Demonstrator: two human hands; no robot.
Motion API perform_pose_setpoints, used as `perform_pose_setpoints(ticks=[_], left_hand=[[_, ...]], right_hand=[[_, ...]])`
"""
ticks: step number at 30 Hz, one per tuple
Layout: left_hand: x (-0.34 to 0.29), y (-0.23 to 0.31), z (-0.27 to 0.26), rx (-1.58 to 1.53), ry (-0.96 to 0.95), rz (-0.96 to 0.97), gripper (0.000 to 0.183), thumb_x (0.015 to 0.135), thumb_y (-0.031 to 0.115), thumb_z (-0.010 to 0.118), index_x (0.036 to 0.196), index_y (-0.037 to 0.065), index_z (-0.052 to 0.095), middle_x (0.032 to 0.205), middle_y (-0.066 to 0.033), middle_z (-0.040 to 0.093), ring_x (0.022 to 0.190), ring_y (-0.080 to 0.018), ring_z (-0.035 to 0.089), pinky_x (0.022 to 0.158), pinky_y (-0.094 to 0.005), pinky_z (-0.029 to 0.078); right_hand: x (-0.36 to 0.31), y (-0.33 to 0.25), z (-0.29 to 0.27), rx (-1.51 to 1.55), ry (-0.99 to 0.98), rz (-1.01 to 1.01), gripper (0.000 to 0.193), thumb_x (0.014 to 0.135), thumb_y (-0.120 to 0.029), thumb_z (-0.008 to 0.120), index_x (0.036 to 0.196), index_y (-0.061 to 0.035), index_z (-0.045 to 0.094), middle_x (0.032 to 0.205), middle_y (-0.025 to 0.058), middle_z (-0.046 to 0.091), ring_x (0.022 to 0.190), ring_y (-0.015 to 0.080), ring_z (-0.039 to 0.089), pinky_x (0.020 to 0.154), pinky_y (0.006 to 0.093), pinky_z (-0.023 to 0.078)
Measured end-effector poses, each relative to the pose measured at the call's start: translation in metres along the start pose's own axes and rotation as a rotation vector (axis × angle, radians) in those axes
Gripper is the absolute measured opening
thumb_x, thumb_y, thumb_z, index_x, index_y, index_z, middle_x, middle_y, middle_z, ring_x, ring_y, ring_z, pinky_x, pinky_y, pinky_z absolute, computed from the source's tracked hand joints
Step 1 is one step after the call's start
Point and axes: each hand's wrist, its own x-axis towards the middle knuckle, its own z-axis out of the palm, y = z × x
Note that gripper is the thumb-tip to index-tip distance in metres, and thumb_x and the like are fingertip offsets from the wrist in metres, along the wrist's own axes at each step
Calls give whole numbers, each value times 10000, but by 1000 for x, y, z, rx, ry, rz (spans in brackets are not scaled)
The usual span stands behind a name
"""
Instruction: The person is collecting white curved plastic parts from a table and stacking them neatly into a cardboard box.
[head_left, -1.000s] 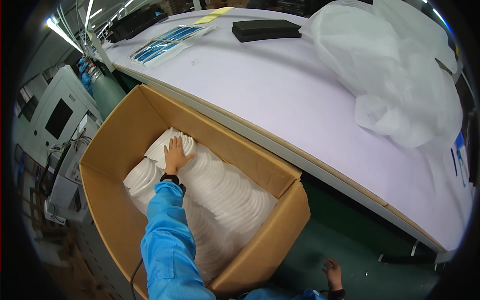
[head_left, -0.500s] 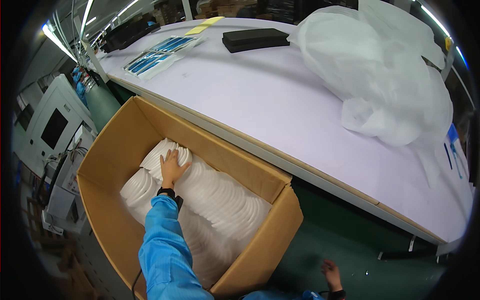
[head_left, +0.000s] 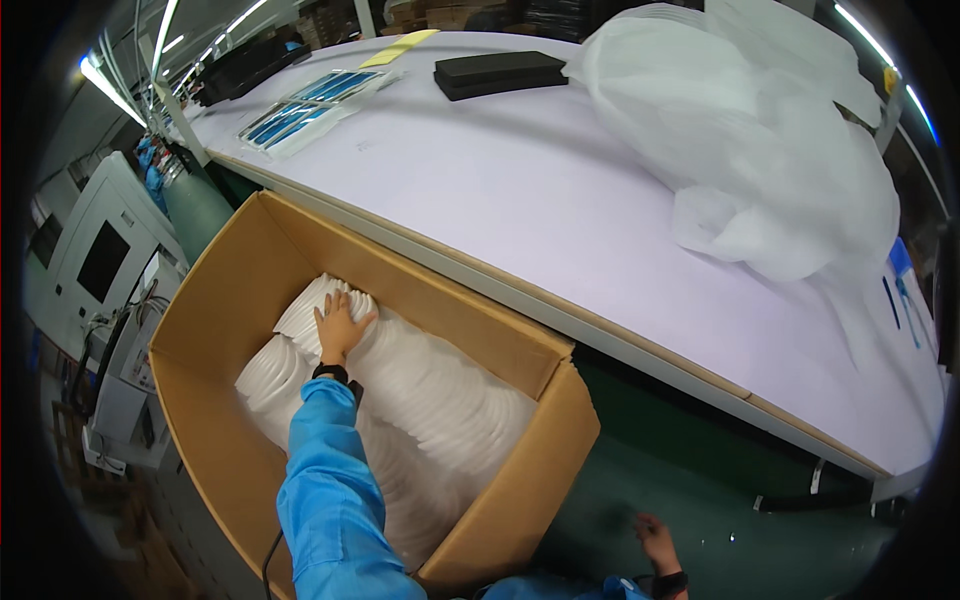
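left hand (head_left: 341, 328) splayed on foam (head_left: 450, 395), gripping nothing | right hand (head_left: 655, 541) half-curled, seemingly empty | likely steadying | next: lifting needs grip

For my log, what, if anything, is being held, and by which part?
Nothing appears held: the left hand lies spread on the white sheets in the box; the right hand looks empty.

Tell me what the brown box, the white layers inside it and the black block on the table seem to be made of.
The brown box: most likely cardboard, matte, judging by its creased walls and ragged edge. The white layers under the left hand: probably thin foam sheet, soft and satiny, going by the rounded, overlapping edges. The black block: perhaps foam, dull, straight-edged; could be plastic.
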Motion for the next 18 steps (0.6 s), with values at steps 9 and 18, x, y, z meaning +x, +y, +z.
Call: perform_pose_setpoints(ticks=[9,18], left_hand=[[-17,1,4,89,-22,-145,725,901,557,410,1351,-10,405,1469,-190,293,1387,-330,205,1094,-567,110],[-7,5,13,301,-125,-61,720,942,563,282,1413,19,290,1487,-139,275,1375,-295,247,1056,-557,257]], right_hand=[[-17,-23,-18,-36,10,-72,356,892,-216,544,1184,-14,576,1106,182,633,1038,262,604,902,329,459],[-19,13,-70,77,124,-46,411,867,-254,551,1200,-13,558,1074,164,651,997,271,620,875,336,473]])
